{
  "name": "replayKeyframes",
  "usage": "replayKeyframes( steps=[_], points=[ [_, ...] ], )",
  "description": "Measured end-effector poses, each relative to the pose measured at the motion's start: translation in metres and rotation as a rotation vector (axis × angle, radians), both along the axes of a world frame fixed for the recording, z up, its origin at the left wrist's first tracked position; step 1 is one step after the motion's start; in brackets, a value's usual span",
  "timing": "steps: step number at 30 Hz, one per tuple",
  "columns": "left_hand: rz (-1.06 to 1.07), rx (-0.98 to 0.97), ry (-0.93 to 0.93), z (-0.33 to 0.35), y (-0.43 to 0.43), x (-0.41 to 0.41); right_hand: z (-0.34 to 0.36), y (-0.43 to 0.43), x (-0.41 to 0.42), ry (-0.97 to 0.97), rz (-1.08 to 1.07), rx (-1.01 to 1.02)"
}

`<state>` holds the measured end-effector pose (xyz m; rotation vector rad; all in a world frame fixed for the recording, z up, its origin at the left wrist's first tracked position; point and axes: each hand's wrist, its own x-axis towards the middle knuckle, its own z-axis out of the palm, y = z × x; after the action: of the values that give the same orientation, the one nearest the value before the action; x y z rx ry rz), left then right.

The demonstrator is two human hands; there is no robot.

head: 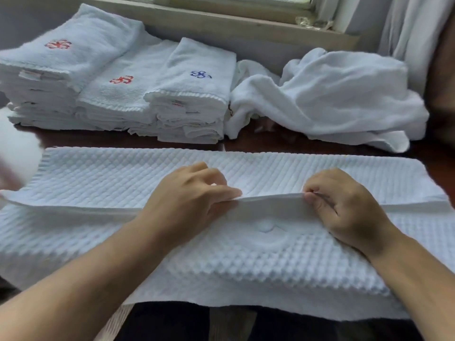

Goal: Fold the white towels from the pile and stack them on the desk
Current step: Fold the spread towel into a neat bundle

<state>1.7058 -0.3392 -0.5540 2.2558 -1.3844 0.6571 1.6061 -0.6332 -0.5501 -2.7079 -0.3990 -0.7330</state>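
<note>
Dark wood of the desk (246, 143) shows in a strip between the spread cloth and the stacks behind it, under a window sill along the far wall. At the centre, the left hand (189, 195) and the right hand (344, 207) both pinch the same raised edge of a waffle-textured white towel (123, 175), thumb against fingertips, close together with a short taut span of hem between them. That edge is lifted into a low ridge running across the cloth; the near part of the towel drapes over the desk's front edge toward the person's lap, and the far part lies flat. Beyond it, on the left, three stacks of folded towels (118, 94) sit side by side, touching, the two leftmost topped with a red embroidered mark and the third with a blue one. To their right, just beside them, lies the loose pile of unfolded towels (332, 94), crumpled against the wall near a pale curtain (413, 28).
</note>
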Motion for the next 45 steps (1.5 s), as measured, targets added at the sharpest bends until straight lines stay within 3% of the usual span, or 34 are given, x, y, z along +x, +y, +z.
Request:
replayKeyframes(
  steps=[8, 15, 18, 20, 24, 28, 30, 33, 36, 39, 45],
  points=[
    [-0.088, 0.093, 0.125, 0.007, 0.000, -0.003, -0.002, -0.005, -0.002, 0.077, -0.052, -0.058],
    [-0.014, 0.238, 0.094, 0.021, -0.092, -0.023, 0.004, -0.046, -0.047, 0.122, -0.770, 0.031],
    [0.056, 0.238, 0.114, 0.021, -0.138, -0.040, 0.009, -0.070, -0.068, 0.179, -1.038, 0.248],
    [0.095, 0.232, 0.106, 0.016, -0.150, -0.047, 0.011, -0.087, -0.077, 0.162, -1.108, 0.408],
    [0.146, 0.192, 0.069, 0.004, -0.156, -0.049, 0.020, -0.112, -0.069, 0.134, -1.109, 0.755],
    [0.117, 0.148, 0.059, 0.001, -0.155, -0.046, 0.031, -0.128, -0.049, 0.072, -0.986, 1.483],
    [0.091, 0.139, 0.066, 0.000, -0.154, -0.047, 0.030, -0.133, -0.045, 0.012, -0.937, 1.616],
    [0.056, 0.098, 0.047, -0.001, -0.151, -0.047, 0.018, -0.133, -0.039, -0.095, -0.988, 1.443],
    [-0.001, 0.008, 0.000, 0.001, -0.148, -0.048, 0.011, -0.128, -0.043, -0.419, -1.113, 1.173],
    [-0.080, -0.023, -0.002, 0.004, -0.142, -0.050, 0.011, -0.124, -0.049, -0.590, -1.140, 1.017],
    [-0.165, 0.065, 0.099, 0.002, -0.137, -0.047, 0.005, -0.129, -0.064, -0.280, -1.235, 0.726]
  ],
)
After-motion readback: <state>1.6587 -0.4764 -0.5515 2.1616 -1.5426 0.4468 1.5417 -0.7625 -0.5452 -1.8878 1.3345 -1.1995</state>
